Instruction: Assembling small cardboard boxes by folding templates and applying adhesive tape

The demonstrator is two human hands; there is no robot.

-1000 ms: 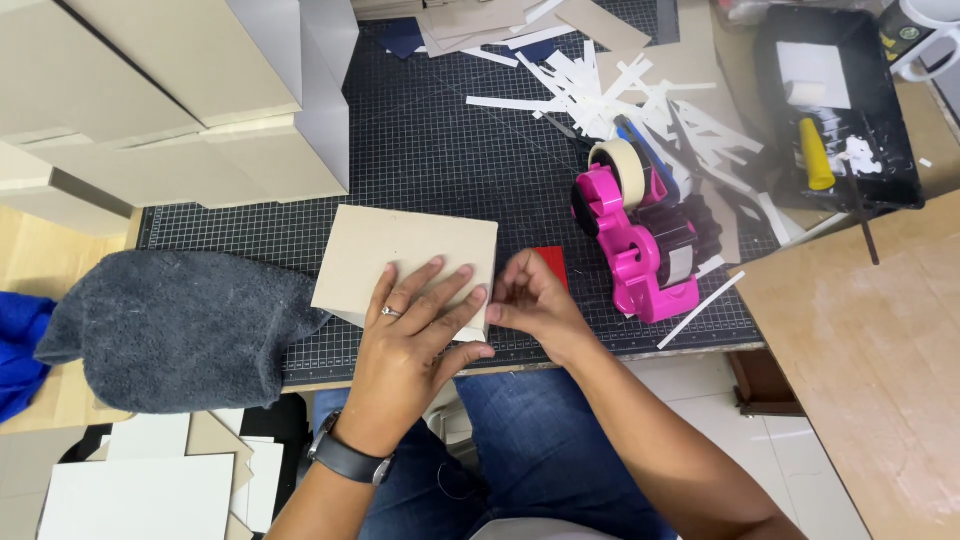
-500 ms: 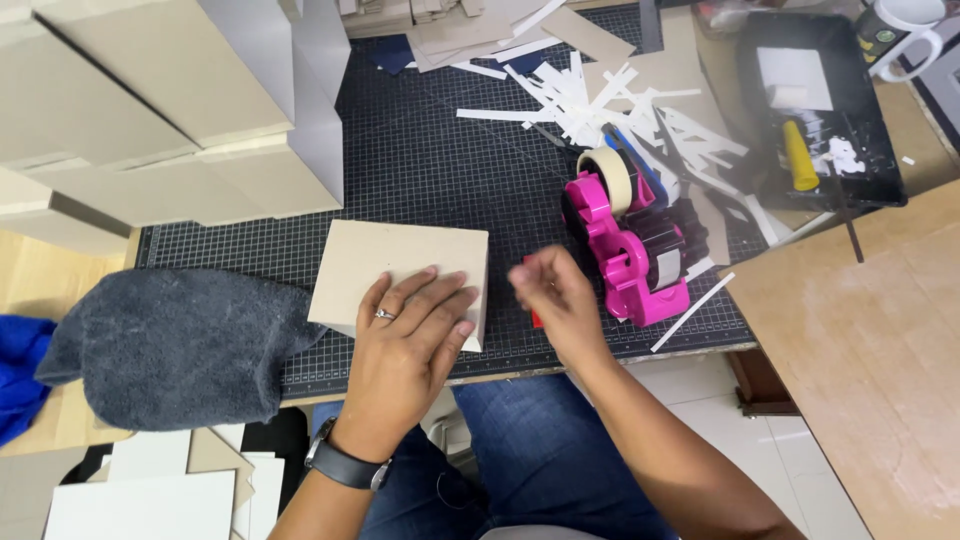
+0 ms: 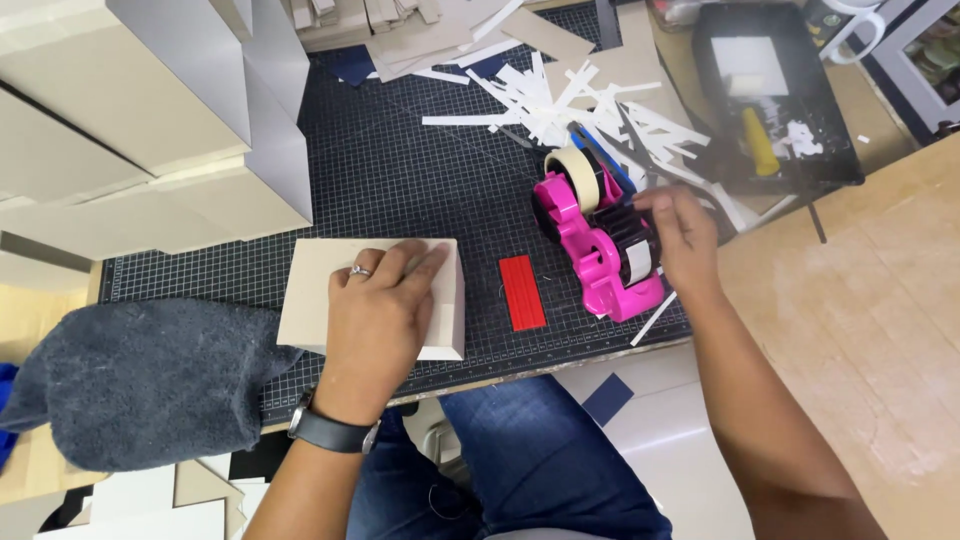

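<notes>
The left hand (image 3: 385, 300) lies spread flat on the tan box (image 3: 372, 298) at lower middle, while the right hand (image 3: 678, 235), to its right, curls fingers on the pink tape holder (image 3: 600, 245).

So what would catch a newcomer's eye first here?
The bright pink tape dispenser on the dark gridded cutting mat, with the right hand on it. Beside it lies a small red ribbed rectangle, and the left hand presses flat on a beige cardboard box.
</notes>
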